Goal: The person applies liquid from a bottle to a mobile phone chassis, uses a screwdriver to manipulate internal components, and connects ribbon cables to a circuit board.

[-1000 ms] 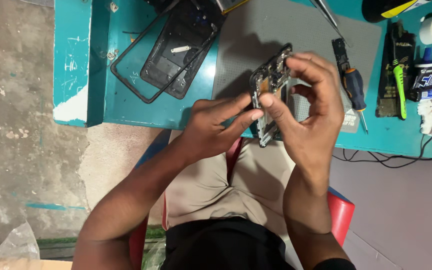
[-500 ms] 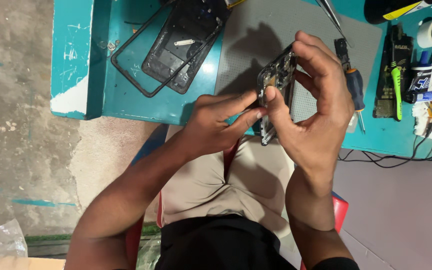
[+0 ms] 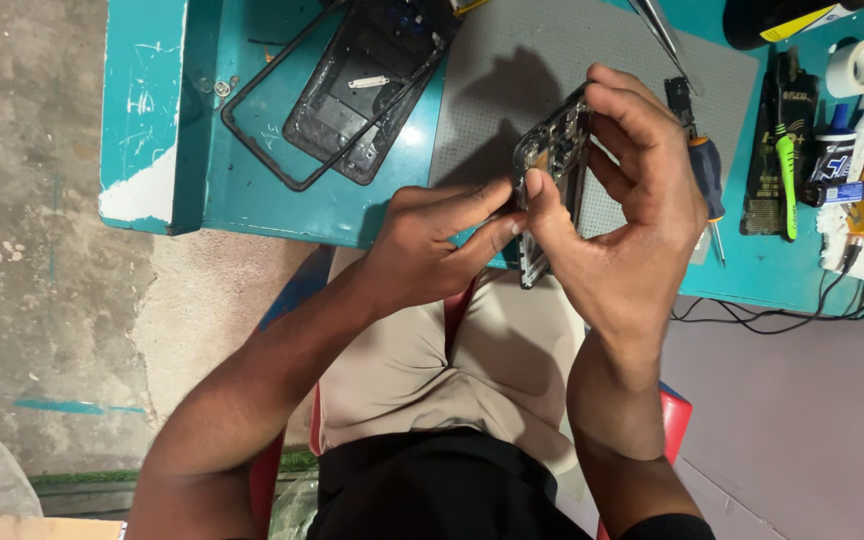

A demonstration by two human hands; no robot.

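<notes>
at frame centre, above the teal worktop [image 3: 252, 200] edge, the right hand [image 3: 632, 230] fingers grasp an opened phone body [image 3: 552, 160] upright; the left hand [image 3: 432, 240] fingers pinch its lower edge.

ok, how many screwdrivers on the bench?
1 clearly: a blue-and-orange-handled screwdriver on the teal table, right of the right hand. Others may hide in the tool clutter at right.
</notes>
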